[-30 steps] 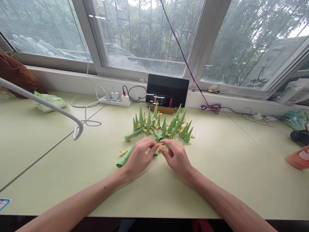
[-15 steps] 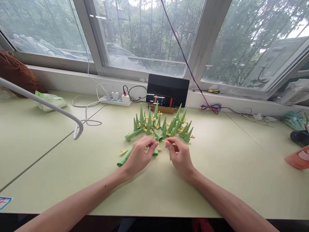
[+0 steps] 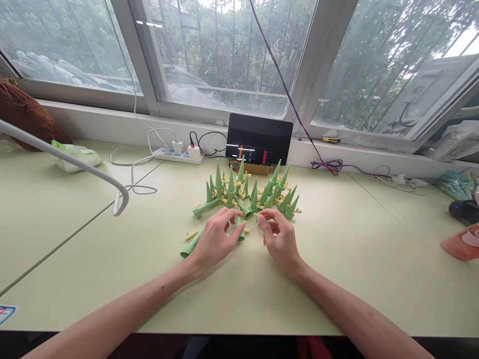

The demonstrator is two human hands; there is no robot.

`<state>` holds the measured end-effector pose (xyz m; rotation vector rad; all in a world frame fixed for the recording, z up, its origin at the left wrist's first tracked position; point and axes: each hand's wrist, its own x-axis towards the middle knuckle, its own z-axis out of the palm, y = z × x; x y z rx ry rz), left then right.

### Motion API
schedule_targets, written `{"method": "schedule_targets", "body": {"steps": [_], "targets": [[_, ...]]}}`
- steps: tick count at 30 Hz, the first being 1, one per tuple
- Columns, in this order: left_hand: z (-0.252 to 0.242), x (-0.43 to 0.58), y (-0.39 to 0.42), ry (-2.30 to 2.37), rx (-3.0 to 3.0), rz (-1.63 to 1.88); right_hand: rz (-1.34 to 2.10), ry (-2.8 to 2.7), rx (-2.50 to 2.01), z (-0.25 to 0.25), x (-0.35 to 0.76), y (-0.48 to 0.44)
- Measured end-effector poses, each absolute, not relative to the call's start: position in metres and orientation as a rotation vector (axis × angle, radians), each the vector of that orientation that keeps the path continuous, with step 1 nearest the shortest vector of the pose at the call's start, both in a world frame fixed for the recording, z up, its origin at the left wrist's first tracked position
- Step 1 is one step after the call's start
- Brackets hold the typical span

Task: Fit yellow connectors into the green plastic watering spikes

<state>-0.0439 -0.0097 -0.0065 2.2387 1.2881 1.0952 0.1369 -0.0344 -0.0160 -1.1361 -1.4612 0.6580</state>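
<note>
My left hand (image 3: 220, 233) is open over the table, thumb and index finger apart with nothing between them. Just right of it, my right hand (image 3: 277, 237) pinches a small pale-yellow valve (image 3: 257, 215), whose thin tip points left. Behind both hands stand several green plant watering spikes (image 3: 231, 185) with yellow valves on their sides. One hollow spike (image 3: 191, 245) lies partly hidden under my left hand, beside a loose yellow valve (image 3: 191, 235). Another spike (image 3: 241, 236) lies between the hands, partly covered by my left fingers.
A black tablet (image 3: 260, 137) leans on a cardboard stand at the back. Left of it lies a white power strip (image 3: 183, 157) with cables. A white curved bar (image 3: 67, 155) crosses the left foreground. An orange-red container (image 3: 462, 243) is at the right edge.
My left thumb and fingers have spread apart; they were pinched together. My right hand keeps its pinch on the yellow valve, nearly in the same place.
</note>
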Motion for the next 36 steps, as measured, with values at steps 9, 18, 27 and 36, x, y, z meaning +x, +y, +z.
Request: {"method": "schedule_targets", "body": {"steps": [9,18,27,36], "targets": [[-0.008,-0.045,-0.01,1.384,2.289,0.895,0.634,-1.487,-1.14,-0.017,0.138,-0.034],[0.003,-0.042,-0.017,1.393,2.237,0.687,0.639,-1.504,-1.155,-0.017,0.138,-0.035],[0.0,-0.042,-0.016,1.332,2.262,0.727,0.613,-1.518,-1.179,-0.019,0.138,-0.034],[-0.004,-0.042,-0.013,1.176,2.202,0.976,0.58,-1.521,-1.186,-0.017,0.138,-0.035]]}}
